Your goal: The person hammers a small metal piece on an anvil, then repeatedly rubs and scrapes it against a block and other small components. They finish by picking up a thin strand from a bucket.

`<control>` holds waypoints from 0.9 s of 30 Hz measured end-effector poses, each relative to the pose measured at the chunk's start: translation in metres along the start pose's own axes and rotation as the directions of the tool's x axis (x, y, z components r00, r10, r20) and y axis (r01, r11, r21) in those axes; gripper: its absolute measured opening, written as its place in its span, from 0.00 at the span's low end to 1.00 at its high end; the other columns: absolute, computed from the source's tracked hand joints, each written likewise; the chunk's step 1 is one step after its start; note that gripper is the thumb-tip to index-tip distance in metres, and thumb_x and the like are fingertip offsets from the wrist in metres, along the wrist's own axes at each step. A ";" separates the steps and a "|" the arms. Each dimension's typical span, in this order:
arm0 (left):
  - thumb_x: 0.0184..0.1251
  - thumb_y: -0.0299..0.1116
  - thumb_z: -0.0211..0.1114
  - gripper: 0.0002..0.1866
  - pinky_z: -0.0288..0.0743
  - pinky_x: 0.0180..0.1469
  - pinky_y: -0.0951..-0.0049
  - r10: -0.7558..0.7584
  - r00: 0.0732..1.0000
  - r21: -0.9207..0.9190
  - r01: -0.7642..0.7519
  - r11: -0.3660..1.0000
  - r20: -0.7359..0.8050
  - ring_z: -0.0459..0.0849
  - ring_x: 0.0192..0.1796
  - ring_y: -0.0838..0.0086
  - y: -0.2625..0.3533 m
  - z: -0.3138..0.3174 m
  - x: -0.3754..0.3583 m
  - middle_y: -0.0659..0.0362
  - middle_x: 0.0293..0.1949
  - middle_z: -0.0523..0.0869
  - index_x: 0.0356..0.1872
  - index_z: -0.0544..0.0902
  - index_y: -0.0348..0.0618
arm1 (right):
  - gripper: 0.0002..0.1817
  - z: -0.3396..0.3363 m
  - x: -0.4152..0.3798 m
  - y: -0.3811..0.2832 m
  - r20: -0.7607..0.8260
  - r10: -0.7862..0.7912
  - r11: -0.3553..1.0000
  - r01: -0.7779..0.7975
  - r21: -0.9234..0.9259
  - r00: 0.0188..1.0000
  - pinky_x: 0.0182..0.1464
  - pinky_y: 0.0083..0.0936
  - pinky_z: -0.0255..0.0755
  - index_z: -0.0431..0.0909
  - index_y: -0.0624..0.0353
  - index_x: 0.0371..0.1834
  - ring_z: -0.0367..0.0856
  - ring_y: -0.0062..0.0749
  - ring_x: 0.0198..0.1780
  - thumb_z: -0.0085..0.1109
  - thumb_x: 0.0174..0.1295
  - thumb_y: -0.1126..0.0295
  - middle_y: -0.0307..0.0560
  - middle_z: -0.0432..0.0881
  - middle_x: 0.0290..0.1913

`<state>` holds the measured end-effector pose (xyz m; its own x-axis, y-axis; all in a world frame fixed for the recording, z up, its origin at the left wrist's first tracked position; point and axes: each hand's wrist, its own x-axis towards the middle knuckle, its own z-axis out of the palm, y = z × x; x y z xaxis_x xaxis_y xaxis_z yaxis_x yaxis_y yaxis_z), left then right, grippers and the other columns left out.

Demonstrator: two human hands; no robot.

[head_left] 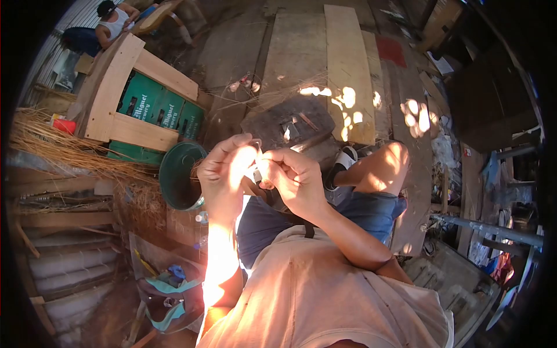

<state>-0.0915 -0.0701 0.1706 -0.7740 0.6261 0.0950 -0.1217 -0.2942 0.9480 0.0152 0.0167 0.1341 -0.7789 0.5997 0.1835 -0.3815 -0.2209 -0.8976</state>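
Both hands meet in front of my lap, fingertips close together. My left hand (226,168) is closed in a pinch, with strong sunlight washing out its palm and wrist. From the other side, my right hand (296,180) is closed too, its thumb and forefinger touching the same spot. A small pale thing shows between the fingertips, too small and glaring to name. Beyond the hands lies a dark, worn block (290,124) with small pieces on top. Just left of my left hand stands a green bucket (174,180).
Green crates (139,110) in a wooden frame (162,72) stand at the left, beside loose straw-like strips (52,142). A person (113,26) sits at the far left. Wooden boards (296,52) cover the floor ahead. An open bag (168,284) lies lower left.
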 end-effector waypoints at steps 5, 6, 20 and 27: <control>0.68 0.20 0.65 0.13 0.80 0.46 0.76 -0.036 0.999 -0.049 0.038 0.998 0.041 0.86 0.43 0.75 -0.040 -0.007 0.011 0.54 0.43 0.88 0.53 0.82 0.32 | 0.05 -0.020 0.006 0.025 -0.106 -0.014 0.988 -0.003 -0.157 0.994 0.31 0.16 0.73 0.78 0.69 0.43 0.78 0.15 0.30 0.51 0.72 0.80 0.42 0.82 0.32; 0.68 0.21 0.65 0.13 0.79 0.45 0.77 -0.123 0.991 -0.071 0.127 0.989 0.060 0.85 0.42 0.76 -0.061 -0.011 0.017 0.55 0.42 0.88 0.53 0.82 0.33 | 0.06 -0.029 0.006 0.024 -0.098 0.087 0.990 -0.097 -0.105 0.991 0.29 0.16 0.72 0.78 0.68 0.44 0.78 0.15 0.28 0.50 0.72 0.79 0.42 0.82 0.32; 0.61 0.50 0.69 0.30 0.58 0.68 0.47 -0.001 0.905 0.898 -0.422 0.127 0.426 0.66 0.71 0.55 -0.220 -0.047 0.096 0.60 0.70 0.73 0.64 0.78 0.53 | 0.28 -0.133 0.040 0.156 -0.003 0.045 0.245 -0.014 -0.969 0.999 0.41 0.44 0.81 0.72 0.59 0.67 0.84 0.57 0.40 0.54 0.60 0.77 0.60 0.80 0.43; 0.63 0.48 0.66 0.29 0.59 0.67 0.47 0.034 0.889 0.883 -0.458 0.099 0.457 0.67 0.71 0.53 -0.222 -0.046 0.093 0.61 0.70 0.74 0.64 0.78 0.52 | 0.32 -0.117 0.052 0.134 -0.026 0.221 0.048 -0.038 -0.998 0.975 0.36 0.42 0.82 0.68 0.61 0.68 0.87 0.56 0.36 0.57 0.55 0.74 0.60 0.81 0.42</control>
<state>-0.1654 0.0205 -0.0452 -0.4078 0.8765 0.2560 0.8916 0.3218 0.3184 -0.0182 0.1084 -0.0241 -0.8308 0.5557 -0.0302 0.5078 0.7346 -0.4500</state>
